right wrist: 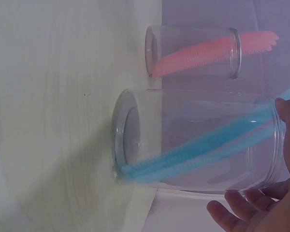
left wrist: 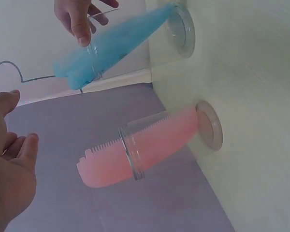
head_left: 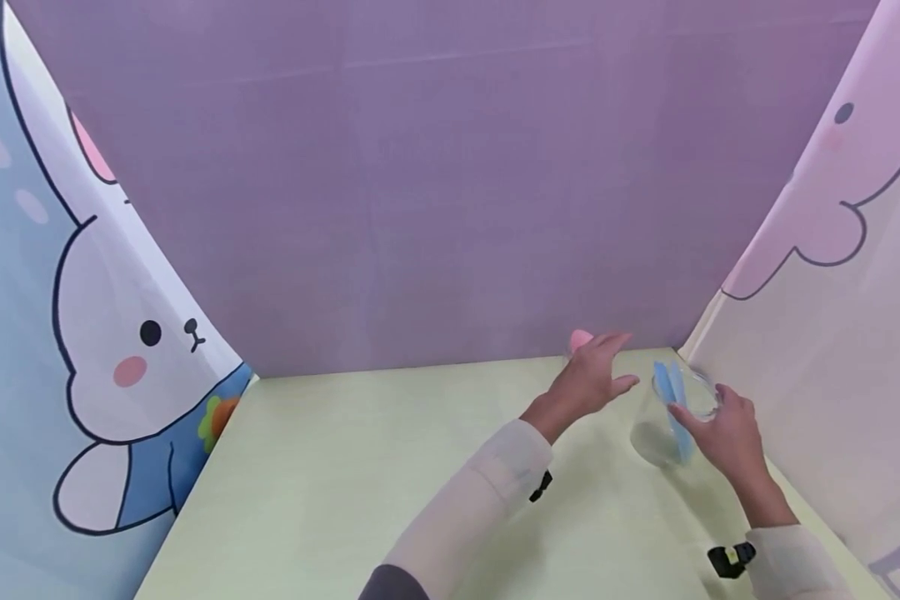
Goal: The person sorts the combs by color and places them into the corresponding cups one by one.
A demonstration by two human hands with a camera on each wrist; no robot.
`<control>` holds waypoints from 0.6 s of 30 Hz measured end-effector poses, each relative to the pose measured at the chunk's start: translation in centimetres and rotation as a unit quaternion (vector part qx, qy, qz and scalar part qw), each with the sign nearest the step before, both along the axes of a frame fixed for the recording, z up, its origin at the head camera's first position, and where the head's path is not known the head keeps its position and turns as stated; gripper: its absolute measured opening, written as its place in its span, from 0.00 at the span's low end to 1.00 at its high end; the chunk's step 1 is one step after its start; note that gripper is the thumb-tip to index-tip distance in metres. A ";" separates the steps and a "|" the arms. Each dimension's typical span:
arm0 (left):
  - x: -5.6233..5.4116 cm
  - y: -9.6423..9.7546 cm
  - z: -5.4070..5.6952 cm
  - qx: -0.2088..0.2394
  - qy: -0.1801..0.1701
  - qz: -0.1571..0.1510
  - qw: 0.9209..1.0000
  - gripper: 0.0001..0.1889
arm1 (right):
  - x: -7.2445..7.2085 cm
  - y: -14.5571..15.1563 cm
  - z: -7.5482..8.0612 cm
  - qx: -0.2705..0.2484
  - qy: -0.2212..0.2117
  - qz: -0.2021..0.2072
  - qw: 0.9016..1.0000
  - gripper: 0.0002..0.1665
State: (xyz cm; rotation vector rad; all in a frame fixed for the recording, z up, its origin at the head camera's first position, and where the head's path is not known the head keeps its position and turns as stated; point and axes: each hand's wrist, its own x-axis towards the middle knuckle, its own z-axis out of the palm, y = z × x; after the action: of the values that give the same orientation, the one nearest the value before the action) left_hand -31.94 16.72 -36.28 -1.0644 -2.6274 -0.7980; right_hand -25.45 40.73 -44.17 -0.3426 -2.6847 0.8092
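Observation:
A larger clear glass jar (right wrist: pixel 193 106) stands upright on the table, with a blue comb (right wrist: pixel 203 140) leaning inside it; through the glass the blue shows as two strips. My right hand (head_left: pixel 727 429) grips this jar near its rim, thumb on one side and fingers round the other. A smaller glass jar (left wrist: pixel 169 154) holds a pink comb (left wrist: pixel 104 166), its toothed end sticking out past the rim. Close to the pink comb is my left hand (head_left: pixel 588 375), fingers loosely extended and nothing held; it covers most of the small jar in the head view.
The pale green table (head_left: pixel 390 467) ends at a purple back wall (head_left: pixel 435 208). A cream and pink printed panel (head_left: pixel 832 350) runs close along the right side, beside the larger jar. A rabbit-printed panel (head_left: pixel 112 292) stands on the left.

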 end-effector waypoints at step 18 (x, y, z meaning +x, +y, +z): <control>-1.0 -11.8 -4.1 -0.044 -0.029 0.035 0.998 0.40 | -0.6 -0.1 0.4 0.013 -0.014 0.022 1.000 0.61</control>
State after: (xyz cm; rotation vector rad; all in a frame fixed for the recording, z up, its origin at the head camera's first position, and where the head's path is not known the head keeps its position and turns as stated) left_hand -32.96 4.90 -40.39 -0.9782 -2.7547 -0.7144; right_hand -26.09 40.65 -43.73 -0.2917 -2.7344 0.7874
